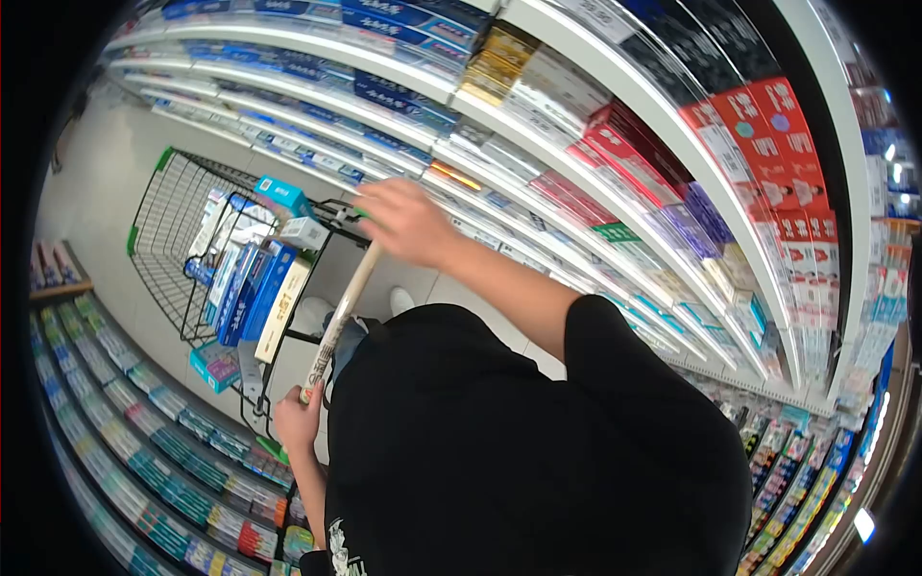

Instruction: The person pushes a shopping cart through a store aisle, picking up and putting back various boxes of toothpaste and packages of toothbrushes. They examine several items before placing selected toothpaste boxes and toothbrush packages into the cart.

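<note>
A shopping cart [158, 206] of black wire with green corners stands ahead of me. Its pale printed handle [344, 312] crosses in front of my body. My left hand [296, 420] is wrapped round the lower end of the handle in view, thumb along it. Over the handle's upper end is my right hand [403, 223], slightly blurred, fingers stretched out, nothing seen in it. In the cart are upright blue boxes [261, 293], a cream box [285, 309], a small white box [303, 233] and a teal box [281, 196]. Another teal box [215, 367] is at the lower side.
Long lit shelves [394, 134] of boxed goods run along the upper side, with red boxes [634, 154] near my right arm. Racks [154, 442] of small packets curve along the lower left. Two shoes [400, 300] show on the tiled floor [106, 173].
</note>
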Available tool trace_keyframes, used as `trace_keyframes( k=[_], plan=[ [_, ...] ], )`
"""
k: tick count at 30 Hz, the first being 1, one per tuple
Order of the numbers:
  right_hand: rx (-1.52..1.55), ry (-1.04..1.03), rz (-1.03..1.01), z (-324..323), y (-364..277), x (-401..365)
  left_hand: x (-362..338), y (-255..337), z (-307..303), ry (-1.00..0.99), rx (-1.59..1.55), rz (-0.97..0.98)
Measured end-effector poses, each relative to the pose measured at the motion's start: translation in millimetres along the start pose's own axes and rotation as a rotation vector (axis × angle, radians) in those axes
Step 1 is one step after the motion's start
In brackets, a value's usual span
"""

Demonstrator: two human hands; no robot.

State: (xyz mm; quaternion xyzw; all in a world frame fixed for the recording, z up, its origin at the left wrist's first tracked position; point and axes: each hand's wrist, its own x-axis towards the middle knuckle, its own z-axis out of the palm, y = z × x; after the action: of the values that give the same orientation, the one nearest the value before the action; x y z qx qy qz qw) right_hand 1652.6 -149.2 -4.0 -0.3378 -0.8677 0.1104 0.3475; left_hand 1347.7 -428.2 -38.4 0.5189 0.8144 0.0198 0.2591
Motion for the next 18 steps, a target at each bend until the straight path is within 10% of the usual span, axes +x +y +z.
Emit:
trace_keyframes(
  k=[9, 12, 18],
  plan=[
    [-1.257, 0.229, 0.368, -258.7, 73.8, -86.0, 9.5, -9.4, -2.8, -0.187, -0.119, 0.019],
    [-1.239, 0.006, 0.644, -272.5, 101.3, -120.6, 6.2, -11.7, -2.7, -0.202, -0.034, 0.060],
    [-0.933, 0.332, 0.416, -270.8, 105.6, -134.0, -2.5, -0.4, -15.5, -0.236, -0.063, 0.042]
  ],
)
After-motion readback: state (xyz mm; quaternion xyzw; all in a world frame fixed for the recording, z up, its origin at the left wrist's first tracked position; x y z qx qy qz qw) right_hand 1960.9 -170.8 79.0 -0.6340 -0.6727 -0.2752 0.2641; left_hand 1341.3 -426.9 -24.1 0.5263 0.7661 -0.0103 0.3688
